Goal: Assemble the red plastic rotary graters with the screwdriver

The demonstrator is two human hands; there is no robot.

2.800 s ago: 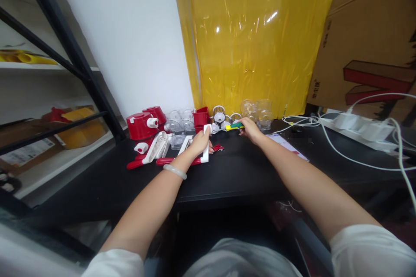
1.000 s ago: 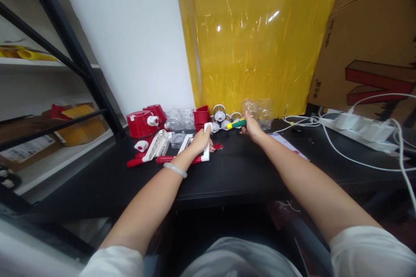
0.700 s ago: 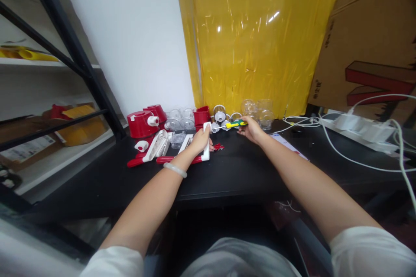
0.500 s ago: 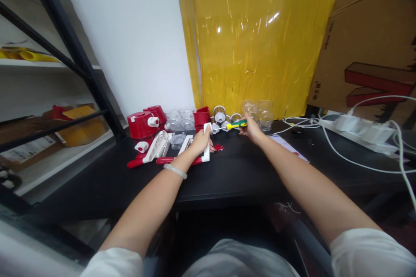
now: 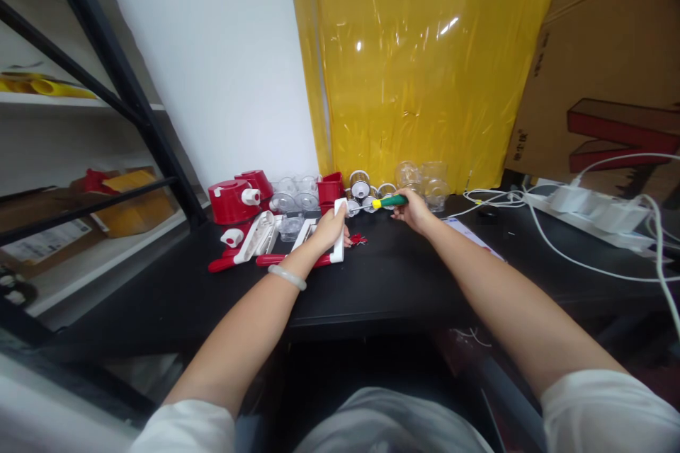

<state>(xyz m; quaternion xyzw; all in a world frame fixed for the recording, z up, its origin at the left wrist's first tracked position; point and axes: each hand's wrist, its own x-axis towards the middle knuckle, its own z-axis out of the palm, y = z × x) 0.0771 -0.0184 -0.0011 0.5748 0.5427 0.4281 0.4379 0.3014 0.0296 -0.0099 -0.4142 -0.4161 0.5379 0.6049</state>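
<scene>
My left hand [image 5: 329,230] is closed around a white plastic handle part [image 5: 338,248] with a red grip, held upright over the table. In my right hand [image 5: 413,212] is a screwdriver [image 5: 390,202] with a green and yellow handle, gripped at its rear end. Its shaft points left and meets the upper end of the white part; the exact contact is too small to make out. Small red pieces [image 5: 358,239] lie just right of my left hand. Behind both hands stand several metal grater drums [image 5: 360,184] and a red hopper [image 5: 330,189].
Red housings [image 5: 232,202] and white parts with red handles [image 5: 260,233] lie at the left. Clear plastic cups [image 5: 297,192] stand at the back. A white power strip [image 5: 595,219] with cables and a paper sheet [image 5: 472,237] occupy the right side of the black table [image 5: 372,297].
The screwdriver's handle has turned, now showing more green and less yellow. My hands keep nearly the same places; the view has shifted slightly.
</scene>
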